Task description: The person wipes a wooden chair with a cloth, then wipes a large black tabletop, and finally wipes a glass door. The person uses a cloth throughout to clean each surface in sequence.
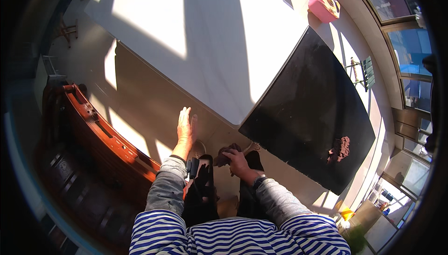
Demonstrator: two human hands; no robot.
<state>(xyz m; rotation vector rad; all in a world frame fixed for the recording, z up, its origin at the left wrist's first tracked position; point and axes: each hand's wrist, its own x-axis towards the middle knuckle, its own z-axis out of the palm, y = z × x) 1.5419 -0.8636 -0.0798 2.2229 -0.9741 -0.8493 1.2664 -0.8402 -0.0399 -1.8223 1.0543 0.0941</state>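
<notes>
My right hand (239, 163) grips a crumpled dark brown cloth (224, 156) low in front of my legs. My left hand (185, 128) is held out over the floor with its palm turned sideways, the fingers straight and nothing in it. Beyond both hands lies a large white tabletop (210, 76), its near corner just ahead of the right hand. A black panel (297, 115) adjoins its right edge, glossy and dusty along the near side. On that panel rests a second brown cloth (339, 149), bunched up and apart from my hands.
A carved reddish wooden bench (112, 134) curves along my left. Past the black panel stand a green folding stool (367, 73) and a pink box-shaped stool (324, 5). Windows (411, 50) line the right side. A wooden folding stool (68, 30) is at far left.
</notes>
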